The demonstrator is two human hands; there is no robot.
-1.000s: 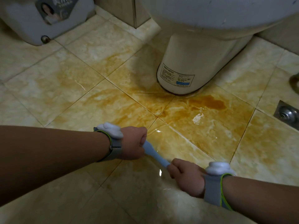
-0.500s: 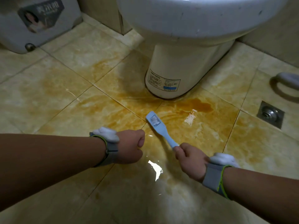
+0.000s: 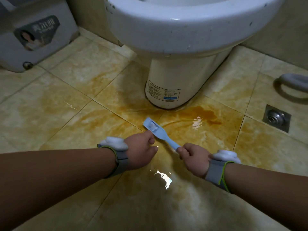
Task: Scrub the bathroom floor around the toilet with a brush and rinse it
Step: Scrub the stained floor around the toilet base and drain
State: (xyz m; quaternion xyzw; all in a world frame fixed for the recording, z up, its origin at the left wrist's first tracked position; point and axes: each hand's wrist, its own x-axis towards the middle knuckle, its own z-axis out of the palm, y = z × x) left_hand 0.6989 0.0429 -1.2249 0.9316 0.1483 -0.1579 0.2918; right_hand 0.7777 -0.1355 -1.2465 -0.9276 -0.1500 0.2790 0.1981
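Brush (image 3: 155,133): head down on the wet floor, just in front of the toilet (image 3: 175,77).
Right hand (image 3: 194,158): wrapped tight round the handle end.
Left hand (image 3: 141,151): a fist beside the brush, holding nothing.
Changed: the left hand let go and the brush slid toward the toilet, so scrubbing goes on.

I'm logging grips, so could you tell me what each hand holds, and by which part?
The right hand grips the light blue brush by the end of its handle. The left hand is curled in a fist beside it, holding nothing.
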